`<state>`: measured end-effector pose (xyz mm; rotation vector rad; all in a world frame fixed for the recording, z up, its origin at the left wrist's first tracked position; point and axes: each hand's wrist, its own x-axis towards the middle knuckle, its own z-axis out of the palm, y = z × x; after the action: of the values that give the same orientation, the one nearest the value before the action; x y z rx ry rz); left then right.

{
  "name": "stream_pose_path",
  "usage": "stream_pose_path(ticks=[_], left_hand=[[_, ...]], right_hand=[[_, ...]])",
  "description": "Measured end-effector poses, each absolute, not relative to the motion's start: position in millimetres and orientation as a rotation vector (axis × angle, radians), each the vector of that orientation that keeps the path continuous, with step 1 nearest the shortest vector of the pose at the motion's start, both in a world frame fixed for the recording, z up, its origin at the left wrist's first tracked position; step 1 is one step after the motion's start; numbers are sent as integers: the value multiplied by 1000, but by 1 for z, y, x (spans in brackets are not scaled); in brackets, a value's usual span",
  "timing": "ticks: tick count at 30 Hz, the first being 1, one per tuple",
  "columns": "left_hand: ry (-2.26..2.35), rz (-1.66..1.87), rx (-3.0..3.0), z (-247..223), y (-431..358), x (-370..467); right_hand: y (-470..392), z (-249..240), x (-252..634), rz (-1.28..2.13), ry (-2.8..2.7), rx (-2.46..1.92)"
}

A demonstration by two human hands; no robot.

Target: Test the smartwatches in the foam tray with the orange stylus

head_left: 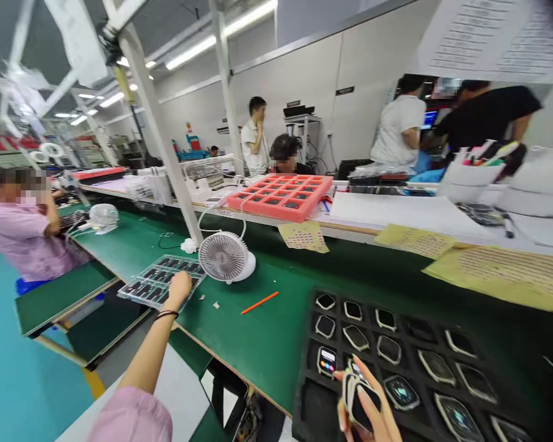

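My left hand reaches down into a clear plastic tray of small black parts at the left of the green bench. Its fingers are curled together, and what lies between the fingertips is hidden. In my right hand, at the lower right, is a smartwatch case with a pale metal frame, gripped between thumb and fingers. It is held over a black compartment tray with several watch cases in its pockets. One watch beside my fingers has a lit screen; a bare pocket is nearest the bench edge.
A white fan stands behind the clear tray. An orange stick lies mid-bench on the green mat. A pink foam tray rests on the shelf above, near hanging yellow papers. A person in pink sits at left.
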<state>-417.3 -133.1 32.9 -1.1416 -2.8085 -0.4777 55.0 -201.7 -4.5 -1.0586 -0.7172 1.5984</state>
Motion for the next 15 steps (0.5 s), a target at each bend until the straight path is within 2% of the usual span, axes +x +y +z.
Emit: stream_pose_path(ticks=[5,7,9,12,15], left_hand=[[-2591,-769,-1211,44,-152,-359],[-2406,-1281,-1437,44,-163,-310],[-2315,-1643,-1802,45,-173,-248],[-2207,-1985,-2238,50,-181,-157],[-2105,-2155,-2626,55,-178,-96]], right_hand=[[-201,12,50,1568,-638,-964],[-199,13,49,1563,-638,-921],[-197,11,49,1557,-646,-885],[-197,8,51,1532,-682,-840],[-198,10,54,1452,-684,-823]])
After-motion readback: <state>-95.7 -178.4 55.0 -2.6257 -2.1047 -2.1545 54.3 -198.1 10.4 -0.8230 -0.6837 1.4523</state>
